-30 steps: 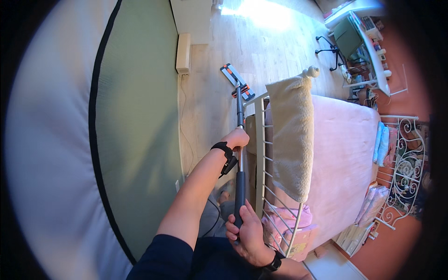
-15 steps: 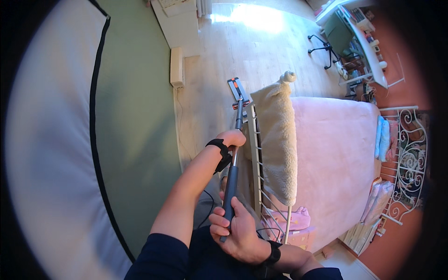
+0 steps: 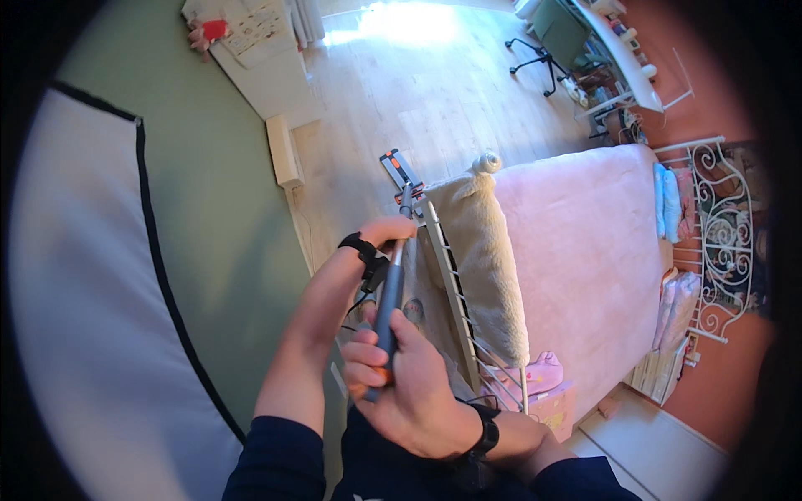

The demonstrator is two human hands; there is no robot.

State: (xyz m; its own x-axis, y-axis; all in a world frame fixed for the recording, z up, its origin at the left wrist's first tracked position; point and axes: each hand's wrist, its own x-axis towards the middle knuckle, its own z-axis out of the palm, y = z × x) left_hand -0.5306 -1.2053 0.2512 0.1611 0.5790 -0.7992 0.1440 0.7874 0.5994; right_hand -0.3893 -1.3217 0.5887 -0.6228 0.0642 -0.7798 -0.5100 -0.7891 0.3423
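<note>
A flat mop [image 3: 393,292] with a dark grey grip and a slim metal pole runs away from me at a slant. Its rectangular head [image 3: 399,171], grey with orange parts, rests on the floor just left of the bed's foot corner. My left hand [image 3: 388,230] closes around the pole farther out, its fingers partly hidden. Nearer to me, my right hand [image 3: 409,384] wraps the thick grip close to its end, where an orange part shows beneath the fingers. Both wrists carry black bands.
Along my right stands a white metal bed [image 3: 576,267] with pink bedding, a cream fleece [image 3: 476,259] over its foot rail. A green wall [image 3: 200,217] and a white box [image 3: 284,150] lie left. Ahead are a desk [image 3: 622,58] and a wheeled chair [image 3: 539,63].
The view has turned, so the room sits farther left in it. Mop and both hands have also shifted left in the picture. Both hands keep their hold; the head has slid slightly farther off.
</note>
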